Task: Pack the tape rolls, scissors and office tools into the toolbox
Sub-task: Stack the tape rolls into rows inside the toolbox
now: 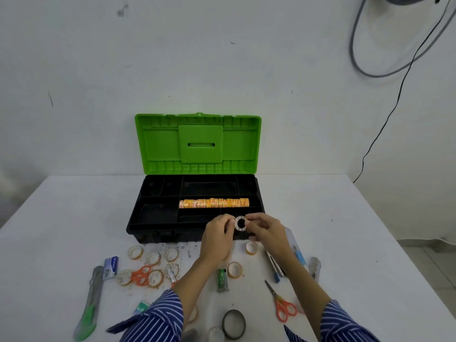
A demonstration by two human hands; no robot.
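Both hands meet over the front edge of the toolbox [158,218], at 12 o'clock on the white tabletop [74,218]. The left hand [217,239] and right hand [265,230] each pinch one small tape roll [240,223] between their fingers, hole facing the camera. Inside the tray, a row of orange tape rolls [214,203] fills a middle slot. More loose rolls [153,265] lie at 9 o'clock, with orange scissors [140,275] among them; a second pair of scissors [281,303] sits at 4 o'clock.
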